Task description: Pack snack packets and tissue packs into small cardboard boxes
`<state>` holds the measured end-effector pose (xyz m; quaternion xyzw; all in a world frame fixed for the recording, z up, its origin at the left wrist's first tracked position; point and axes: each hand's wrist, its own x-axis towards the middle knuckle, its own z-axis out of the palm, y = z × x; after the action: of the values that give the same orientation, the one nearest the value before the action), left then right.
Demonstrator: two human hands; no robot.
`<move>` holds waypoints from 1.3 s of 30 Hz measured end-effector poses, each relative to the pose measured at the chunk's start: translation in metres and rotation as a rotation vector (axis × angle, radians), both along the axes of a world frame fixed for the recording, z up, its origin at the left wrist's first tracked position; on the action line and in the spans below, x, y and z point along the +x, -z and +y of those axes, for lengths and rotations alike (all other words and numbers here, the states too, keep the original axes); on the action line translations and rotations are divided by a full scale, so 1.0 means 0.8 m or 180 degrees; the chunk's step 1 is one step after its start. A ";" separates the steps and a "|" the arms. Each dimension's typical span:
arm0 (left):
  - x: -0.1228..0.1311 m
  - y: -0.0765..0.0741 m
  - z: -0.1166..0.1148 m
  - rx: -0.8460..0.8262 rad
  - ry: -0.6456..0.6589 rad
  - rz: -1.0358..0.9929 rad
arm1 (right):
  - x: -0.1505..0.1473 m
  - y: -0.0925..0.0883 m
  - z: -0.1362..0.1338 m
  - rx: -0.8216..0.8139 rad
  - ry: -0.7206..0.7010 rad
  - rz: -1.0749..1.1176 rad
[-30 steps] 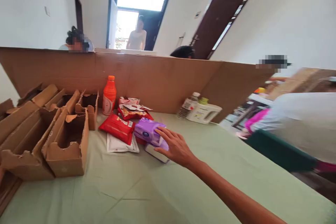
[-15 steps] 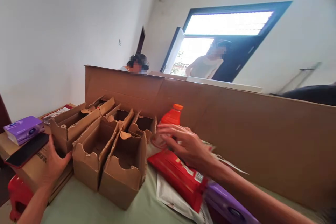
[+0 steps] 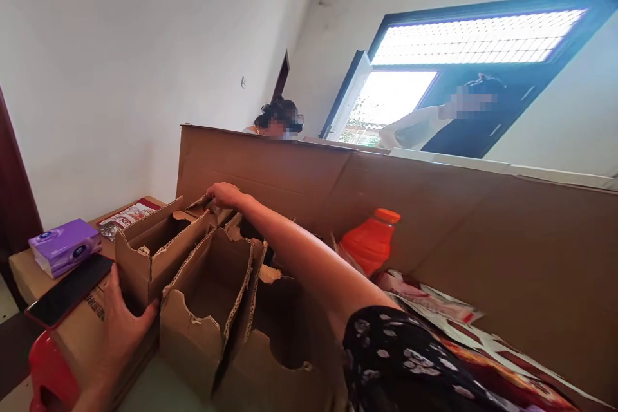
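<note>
Several open-topped cardboard boxes with notched fronts stand in rows before me. My right hand [image 3: 224, 195] reaches over them to the small cardboard box [image 3: 197, 207] at the back left. Its fingers curl down over that box's rim; the fingertips are partly hidden. My left hand [image 3: 123, 322] is open, thumb and fingers apart, by the front of the long left box [image 3: 140, 273], near a black phone [image 3: 70, 290]. Closest to me are two larger boxes, the middle one [image 3: 193, 325] and the right one [image 3: 275, 370], which my right forearm partly covers.
A tall cardboard panel [image 3: 410, 206] runs behind the boxes. Before it stands an orange-red bottle [image 3: 369, 241], with flat printed packets [image 3: 434, 299] to its right. A purple tissue pack [image 3: 65, 246] lies at left, above a red stool [image 3: 51, 373]. Two people are beyond the panel.
My right hand has moved from beside the bottle, left and away from me, to the back left box. My left hand stays by the long box. The view has shifted left.
</note>
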<state>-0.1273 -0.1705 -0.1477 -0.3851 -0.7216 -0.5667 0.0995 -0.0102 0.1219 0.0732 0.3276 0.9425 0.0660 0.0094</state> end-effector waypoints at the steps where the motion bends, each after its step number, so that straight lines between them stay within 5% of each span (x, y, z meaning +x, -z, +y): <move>1: 0.001 0.000 0.000 -0.0003 0.0000 -0.0015 | 0.000 0.001 0.006 -0.0004 0.0021 -0.0118; 13: 0.003 0.001 0.001 -0.0035 -0.0079 -0.0008 | -0.008 0.047 0.023 0.0378 0.0181 -0.0042; 31: 0.002 -0.002 -0.001 0.0029 -0.0095 0.0098 | 0.017 -0.027 -0.025 0.0723 0.0344 0.0427; 39: 0.002 0.002 -0.002 0.0071 -0.0104 0.0136 | 0.042 -0.072 -0.037 0.1002 0.0724 0.1497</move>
<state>-0.1258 -0.1719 -0.1492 -0.3842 -0.7191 -0.5646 0.1284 0.0233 0.0926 0.1311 0.4347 0.8542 0.1320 -0.2526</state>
